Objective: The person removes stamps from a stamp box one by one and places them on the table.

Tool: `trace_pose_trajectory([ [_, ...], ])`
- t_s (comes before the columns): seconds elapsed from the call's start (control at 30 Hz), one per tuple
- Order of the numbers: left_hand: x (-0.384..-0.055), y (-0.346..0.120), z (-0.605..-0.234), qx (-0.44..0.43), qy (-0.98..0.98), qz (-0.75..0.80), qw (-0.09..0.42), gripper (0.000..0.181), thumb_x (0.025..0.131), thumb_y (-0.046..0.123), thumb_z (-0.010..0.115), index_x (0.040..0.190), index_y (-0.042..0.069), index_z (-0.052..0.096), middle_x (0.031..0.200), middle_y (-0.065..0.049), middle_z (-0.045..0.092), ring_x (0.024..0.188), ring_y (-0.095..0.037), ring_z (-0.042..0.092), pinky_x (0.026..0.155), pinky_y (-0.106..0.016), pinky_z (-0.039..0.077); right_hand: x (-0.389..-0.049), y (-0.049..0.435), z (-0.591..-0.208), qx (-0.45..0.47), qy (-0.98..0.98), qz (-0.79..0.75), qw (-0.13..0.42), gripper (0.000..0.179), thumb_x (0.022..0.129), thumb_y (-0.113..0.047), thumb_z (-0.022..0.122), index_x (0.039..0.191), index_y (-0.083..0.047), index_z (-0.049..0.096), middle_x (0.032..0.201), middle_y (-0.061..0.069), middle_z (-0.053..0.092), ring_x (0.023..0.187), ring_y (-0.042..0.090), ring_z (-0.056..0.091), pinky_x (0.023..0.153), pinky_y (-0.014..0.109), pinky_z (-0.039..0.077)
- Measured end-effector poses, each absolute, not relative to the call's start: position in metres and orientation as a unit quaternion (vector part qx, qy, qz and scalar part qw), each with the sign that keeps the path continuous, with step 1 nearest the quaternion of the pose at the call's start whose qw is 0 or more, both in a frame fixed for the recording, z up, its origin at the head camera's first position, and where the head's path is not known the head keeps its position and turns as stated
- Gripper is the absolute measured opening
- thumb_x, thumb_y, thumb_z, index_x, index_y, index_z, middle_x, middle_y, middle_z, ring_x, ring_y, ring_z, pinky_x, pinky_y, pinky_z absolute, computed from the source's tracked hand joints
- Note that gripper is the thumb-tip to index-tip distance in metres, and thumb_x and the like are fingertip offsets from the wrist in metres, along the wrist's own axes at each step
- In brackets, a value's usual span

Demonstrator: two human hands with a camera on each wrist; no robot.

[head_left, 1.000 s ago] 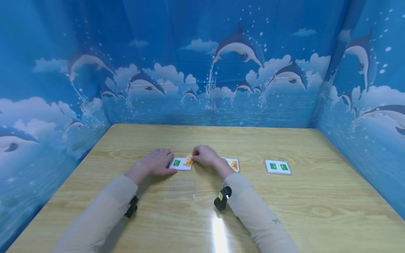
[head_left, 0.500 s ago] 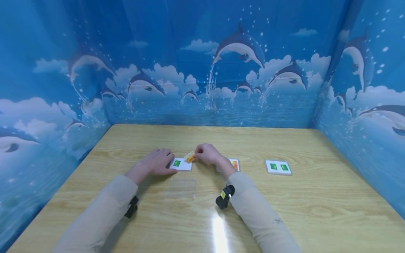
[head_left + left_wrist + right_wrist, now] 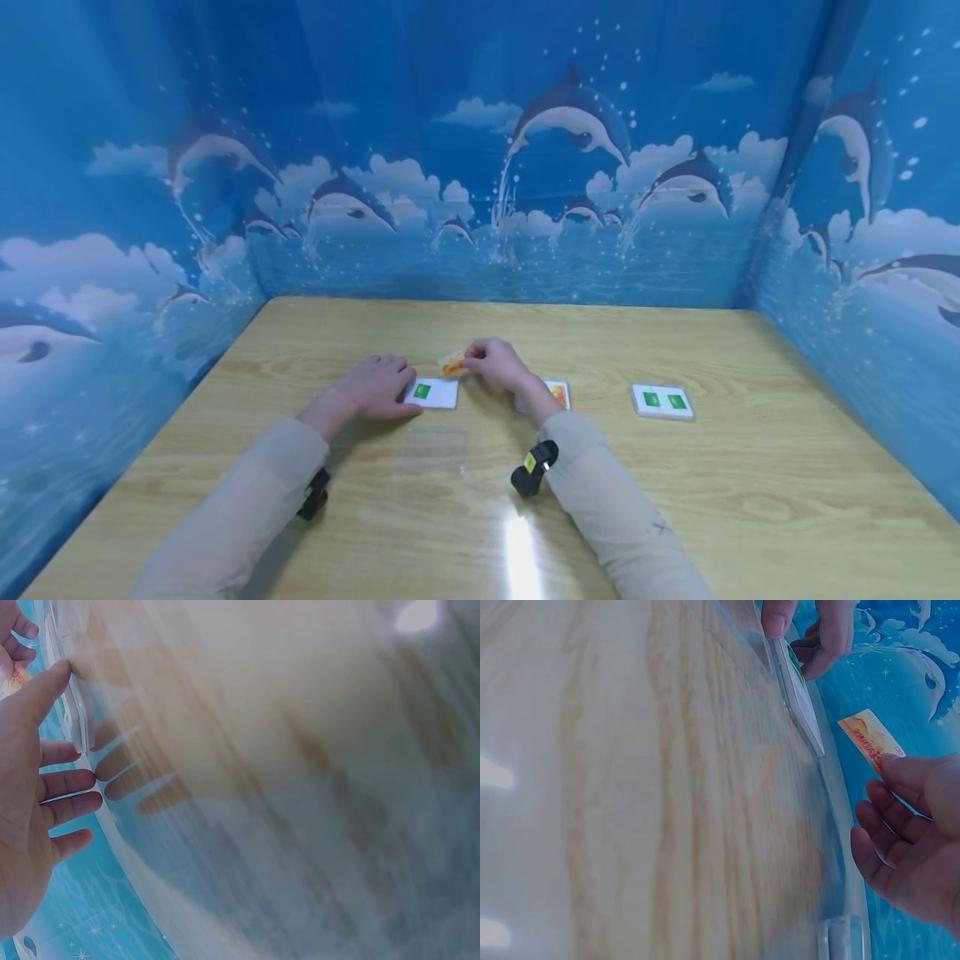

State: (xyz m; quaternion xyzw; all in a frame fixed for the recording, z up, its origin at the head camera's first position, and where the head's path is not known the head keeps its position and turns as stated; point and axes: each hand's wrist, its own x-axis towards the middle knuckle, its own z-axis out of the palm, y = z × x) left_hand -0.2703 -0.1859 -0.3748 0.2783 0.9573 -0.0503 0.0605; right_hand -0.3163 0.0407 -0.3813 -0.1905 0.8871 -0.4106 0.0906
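Note:
In the head view, my left hand (image 3: 375,387) holds the left end of a flat white case (image 3: 443,395) bearing one green square, with the thumb at its near edge and the fingers beyond. The left wrist view shows that hand's (image 3: 37,780) other fingers fairly straight. My right hand (image 3: 495,364) pinches a small orange stamp-like card (image 3: 453,366) between thumb and finger, just above the case's far right corner. In the right wrist view, the card (image 3: 870,735) is tilted and apart from the case (image 3: 799,709), while the right hand's (image 3: 915,825) lower fingers curl loosely.
A clear plastic lid (image 3: 434,451) lies in front of the case on the wooden table (image 3: 375,533). Another case with an orange picture (image 3: 558,393) is partly under the right forearm. A case with two green squares (image 3: 663,402) lies farther right. Dolphin curtains (image 3: 465,192) enclose the table.
My right hand has lifted the orange card from over the case's right half and moved it slightly away toward the far side. The left hand stays on the case.

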Motion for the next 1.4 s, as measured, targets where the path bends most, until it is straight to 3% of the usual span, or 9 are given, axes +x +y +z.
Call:
trace_pose_trajectory([
  [0.9,-0.271,-0.186,-0.377,0.279,0.958,-0.041,0.055,0.055,0.085,0.059,0.052,0.11,0.01,0.056,0.099,-0.005,0.051,0.09,-0.021,0.05,0.087,-0.045,0.04,-0.323,0.035,-0.391,-0.135,0.892,-0.425,0.071,0.012,0.089,-0.015,0.061,0.09,-0.004,0.065,0.086,0.005,0.06,0.076,0.016,0.052,0.065,0.026,0.043],
  [1.4,-0.271,-0.186,-0.378,0.276,0.958,-0.042,0.057,0.058,0.085,0.058,0.051,0.114,0.009,0.055,0.102,-0.007,0.052,0.095,-0.023,0.051,0.088,-0.046,0.04,-0.323,0.034,-0.396,-0.143,0.899,-0.409,0.067,0.015,0.089,-0.017,0.062,0.09,-0.004,0.068,0.087,0.004,0.063,0.075,0.015,0.052,0.064,0.025,0.041],
])
